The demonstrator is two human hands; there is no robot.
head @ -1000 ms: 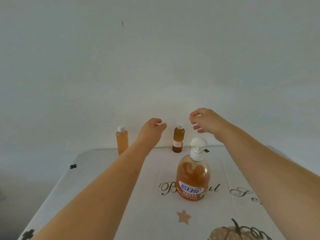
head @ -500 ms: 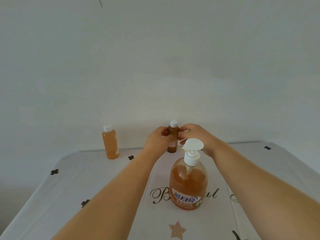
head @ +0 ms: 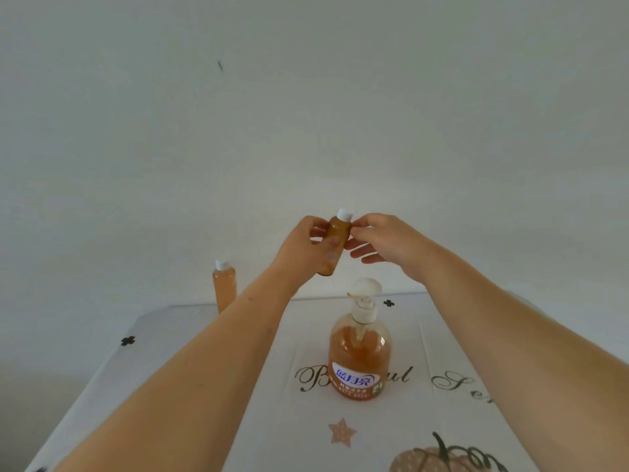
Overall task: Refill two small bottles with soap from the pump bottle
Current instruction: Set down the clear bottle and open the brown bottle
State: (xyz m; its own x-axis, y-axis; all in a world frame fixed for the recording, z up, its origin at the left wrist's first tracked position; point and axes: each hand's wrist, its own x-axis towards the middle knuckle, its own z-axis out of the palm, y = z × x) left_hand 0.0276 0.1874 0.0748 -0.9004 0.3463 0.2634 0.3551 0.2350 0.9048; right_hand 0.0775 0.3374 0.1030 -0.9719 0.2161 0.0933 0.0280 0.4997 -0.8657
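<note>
So the small bottle [head: 338, 232] we've got is dark amber with a white cap [head: 344, 214] on it. It's up in the air, tilted a bit to the right, above and behind the pump bottle [head: 359, 356]. Both arms are stretched out forward and meet in the middle.

Our left hand [head: 303, 250] is wrapped round the body of the small bottle, thumb across the front. Our right hand [head: 388, 240] comes in from the other side, with thumb and forefinger pinching the neck right under the cap and the other fingers hanging loose and spread.

The pump bottle is upright on the printed tablecloth [head: 204, 352], full of orange soap, with a white pump on top and a blue label. The second small bottle [head: 224, 287], lighter orange and also capped, stands at the far edge by the wall, partly behind our left forearm.
</note>
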